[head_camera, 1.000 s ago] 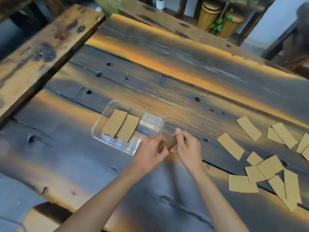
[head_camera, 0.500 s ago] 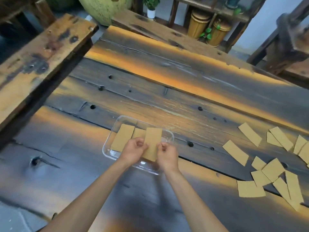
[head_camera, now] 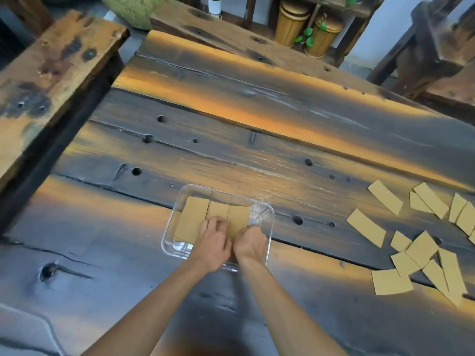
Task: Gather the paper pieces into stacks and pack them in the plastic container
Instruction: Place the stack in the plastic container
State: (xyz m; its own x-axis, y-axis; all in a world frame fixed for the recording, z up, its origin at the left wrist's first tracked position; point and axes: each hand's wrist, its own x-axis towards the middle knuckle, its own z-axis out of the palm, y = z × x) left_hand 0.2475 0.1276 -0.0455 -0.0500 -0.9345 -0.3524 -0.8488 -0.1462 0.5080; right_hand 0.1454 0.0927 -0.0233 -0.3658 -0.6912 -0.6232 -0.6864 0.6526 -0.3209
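Observation:
A clear plastic container [head_camera: 268, 214] sits on the dark wooden table [head_camera: 257, 140] just ahead of me. Three brown paper stacks lie side by side inside it: a left stack [head_camera: 192, 219], a middle stack [head_camera: 218, 208] and a right stack [head_camera: 239, 216]. My left hand [head_camera: 214, 244] and my right hand [head_camera: 251, 243] are both inside the container, fingers curled on the near end of the right stack. That end is hidden under my hands. Several loose paper pieces [head_camera: 421, 249] lie scattered at the table's right side.
A worn wooden bench [head_camera: 51, 73] runs along the left, and a second bench [head_camera: 218, 34] lies beyond the far edge. A dark wooden chair [head_camera: 437, 47] stands at the back right, with bamboo bins [head_camera: 290, 24] behind. Holes and cracks mark the tabletop.
Both hands carried the paper stack from in front of the container into it and laid it flat as the third stack, to the right of the other two. The view shifted closer.

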